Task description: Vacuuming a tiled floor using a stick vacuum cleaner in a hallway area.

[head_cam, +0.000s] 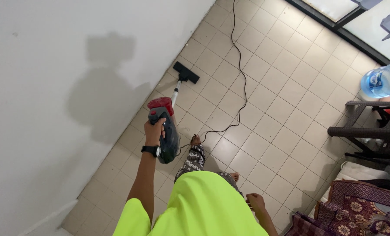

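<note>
Your left hand (154, 130) clamped on stick vacuum (165, 131); floor head (186, 72) against wall; most tile floor (282, 105) apparently still uncovered. Right hand (256, 203) loosely curled, fingers unclear.

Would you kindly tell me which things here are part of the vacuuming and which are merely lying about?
In use:
- stick vacuum, gripped by the left hand
- its floor head by the wall
- black power cord trailing over the tiles
- right hand, apparently empty

Lying about:
- water bottle
- dark wicker table
- patterned rug

red-black vacuum (165, 126) — neon-yellow shirt (199, 207), floral maroon rug (361, 209).
</note>
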